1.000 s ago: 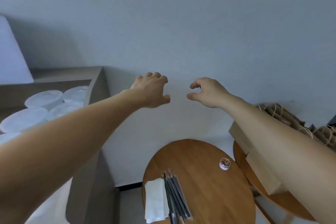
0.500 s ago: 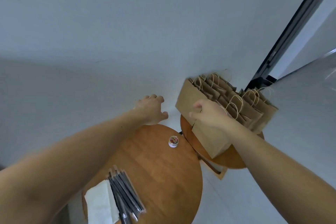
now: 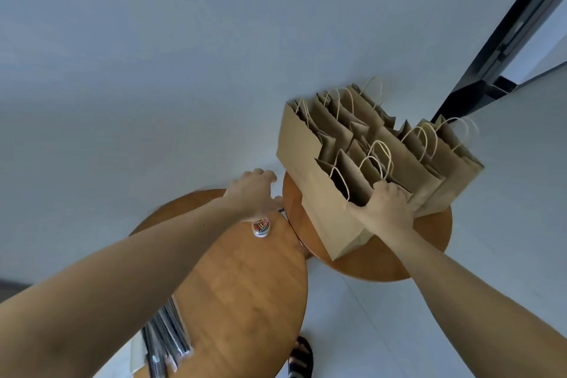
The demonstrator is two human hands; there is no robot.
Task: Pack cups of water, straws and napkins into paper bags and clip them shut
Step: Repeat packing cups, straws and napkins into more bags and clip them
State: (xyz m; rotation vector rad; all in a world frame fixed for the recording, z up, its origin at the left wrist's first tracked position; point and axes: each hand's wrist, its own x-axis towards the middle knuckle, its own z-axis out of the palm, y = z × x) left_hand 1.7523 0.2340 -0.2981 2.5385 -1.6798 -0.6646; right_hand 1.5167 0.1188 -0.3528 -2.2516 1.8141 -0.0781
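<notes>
Several brown paper bags (image 3: 310, 187) with twine handles stand packed together on a small round wooden table (image 3: 429, 242) at the right. My right hand (image 3: 385, 209) grips the top edge of the nearest bag, fingers hooked inside its mouth. My left hand (image 3: 254, 193) hovers with loosely curled fingers over the far edge of the larger round wooden table (image 3: 245, 285), holding nothing. A small clear tub of coloured paper clips (image 3: 260, 226) sits just under that hand. Wrapped straws (image 3: 167, 337) lie on a white napkin stack (image 3: 136, 356) at the near left. No cups are in view.
A grey wall fills the upper view. A black door frame (image 3: 503, 40) runs up at the far right. A sandalled foot (image 3: 300, 356) stands on the pale floor between the two tables.
The view swung right and down, off the shelf of lidded cups. My right hand moved from the side of the bags onto the nearest bag's top edge. My left hand drifted toward the bags.
</notes>
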